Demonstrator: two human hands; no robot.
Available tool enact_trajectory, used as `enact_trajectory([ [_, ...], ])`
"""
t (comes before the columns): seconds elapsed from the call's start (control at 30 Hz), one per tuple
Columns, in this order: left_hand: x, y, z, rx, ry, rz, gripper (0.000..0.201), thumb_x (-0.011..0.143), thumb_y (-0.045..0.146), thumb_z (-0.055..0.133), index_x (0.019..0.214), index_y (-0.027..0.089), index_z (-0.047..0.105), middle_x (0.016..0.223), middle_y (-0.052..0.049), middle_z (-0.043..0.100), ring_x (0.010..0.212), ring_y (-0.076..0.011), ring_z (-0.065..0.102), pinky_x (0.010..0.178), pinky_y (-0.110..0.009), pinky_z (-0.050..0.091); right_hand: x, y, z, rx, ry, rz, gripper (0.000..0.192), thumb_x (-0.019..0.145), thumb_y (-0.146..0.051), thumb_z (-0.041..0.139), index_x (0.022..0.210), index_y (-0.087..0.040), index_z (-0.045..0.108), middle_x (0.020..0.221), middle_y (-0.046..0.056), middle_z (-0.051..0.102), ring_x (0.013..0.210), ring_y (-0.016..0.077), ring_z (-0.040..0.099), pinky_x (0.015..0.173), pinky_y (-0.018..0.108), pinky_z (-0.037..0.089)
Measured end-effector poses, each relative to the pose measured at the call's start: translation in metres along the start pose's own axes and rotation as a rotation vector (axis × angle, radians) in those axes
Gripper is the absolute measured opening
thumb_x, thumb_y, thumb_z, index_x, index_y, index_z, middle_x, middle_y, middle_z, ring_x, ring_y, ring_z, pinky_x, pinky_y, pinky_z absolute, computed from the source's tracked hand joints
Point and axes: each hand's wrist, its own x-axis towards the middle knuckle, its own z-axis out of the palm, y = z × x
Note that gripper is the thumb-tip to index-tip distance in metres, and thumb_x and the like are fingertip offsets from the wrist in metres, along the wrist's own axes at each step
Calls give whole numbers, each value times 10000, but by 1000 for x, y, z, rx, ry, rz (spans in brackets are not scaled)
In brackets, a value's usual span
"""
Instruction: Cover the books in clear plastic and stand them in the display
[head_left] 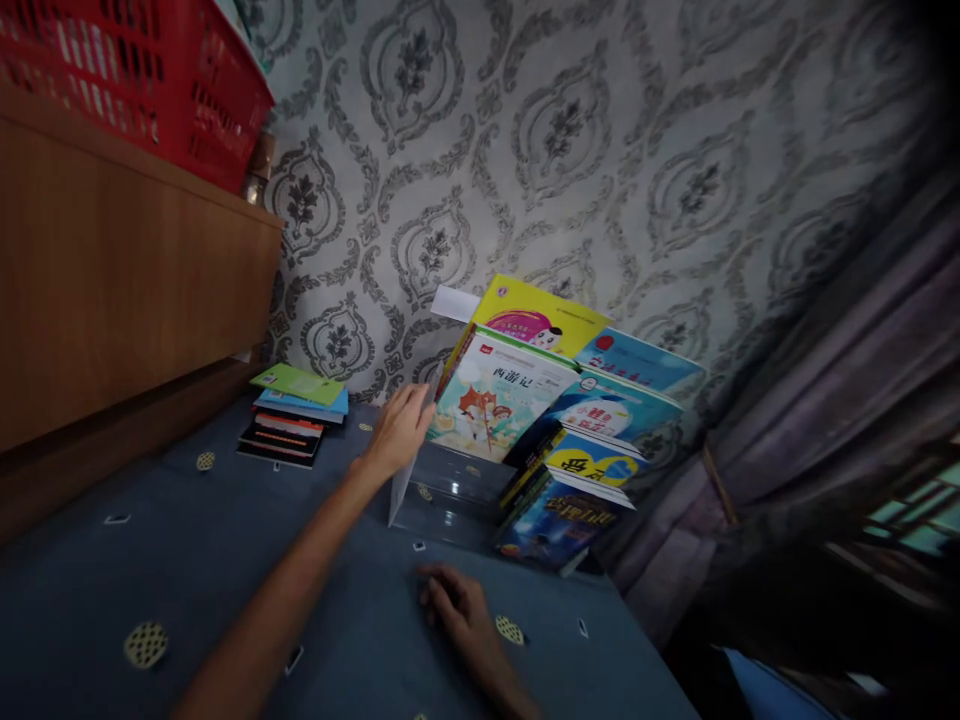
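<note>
My left hand [397, 430] reaches forward and holds the edge of a thin upright panel [409, 465], a clear bookend or divider, beside a row of leaning children's books. The front book [495, 395] has a white and teal cover with a cartoon figure. Behind it lean a yellow book [536, 315] and blue-covered books [637, 365]. More books [570, 490] lie tilted at the right end. My right hand [457, 605] rests flat on the blue cloth [225, 560], fingers loosely curled, holding nothing.
A small flat stack of books [296, 410] with a green cover on top lies at the left. A wooden cabinet [127, 270] carries a red plastic basket [142, 75]. Patterned wallpaper [600, 150] is behind; a purple curtain [840, 400] hangs at the right.
</note>
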Motion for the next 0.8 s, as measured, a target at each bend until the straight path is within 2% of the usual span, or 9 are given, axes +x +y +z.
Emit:
enact_trajectory([
  [0.1, -1, -27, -9, 180, -45, -97, 387, 1006, 229, 392, 1344, 158, 566, 1311, -140, 649, 1252, -251, 580, 1105, -413, 446, 0, -3, 1, 24, -10, -3, 682, 848, -783, 527, 1033, -153, 711, 776, 60, 676, 618, 168, 602, 627, 303, 480],
  [0.17, -7, -50, -16, 404, -133, -252, 378, 995, 229, 408, 1324, 159, 581, 1328, -142, 641, 1274, -257, 563, 1106, -403, 437, 1, -3, 1, 35, -2, -4, 668, 842, -775, 541, 1025, -155, 706, 772, 58, 677, 606, 166, 602, 618, 302, 482],
  [0.3, -30, -92, -28, 566, -199, -447, 410, 950, 251, 473, 1294, 65, 597, 1347, -248, 610, 1351, -391, 485, 1091, -551, 416, 4, 0, 1, 42, -8, -25, 613, 862, -733, 539, 1026, -165, 699, 751, 47, 679, 581, 161, 601, 618, 306, 490],
  [0.37, -39, -109, -30, 627, -237, -508, 423, 952, 267, 462, 1296, 65, 602, 1400, -264, 575, 1402, -412, 429, 1098, -586, 396, 4, 2, 1, 45, -25, -36, 587, 870, -709, 539, 1030, -167, 699, 747, 43, 679, 573, 158, 601, 611, 302, 490],
  [0.5, -41, -137, -27, 710, -331, -553, 457, 985, 316, 410, 1337, 87, 590, 1486, -252, 516, 1467, -387, 363, 1132, -595, 354, 4, 2, 1, 60, -35, -42, 547, 890, -659, 528, 1043, -161, 695, 766, 44, 679, 586, 153, 608, 609, 294, 491],
  [0.63, -31, -157, -22, 739, -442, -524, 490, 995, 377, 401, 1372, 119, 578, 1544, -222, 470, 1494, -379, 326, 1154, -626, 313, 3, 2, 2, 82, -35, -27, 529, 905, -637, 512, 1041, -160, 695, 768, 42, 673, 600, 153, 610, 617, 292, 493],
  [0.8, -24, -172, -19, 756, -570, -466, 543, 1004, 466, 356, 1424, 168, 529, 1545, -204, 475, 1483, -383, 333, 1119, -742, 274, 1, 5, 0, 97, -35, 0, 520, 920, -610, 515, 1096, -154, 691, 788, 46, 675, 624, 157, 622, 636, 295, 510],
])
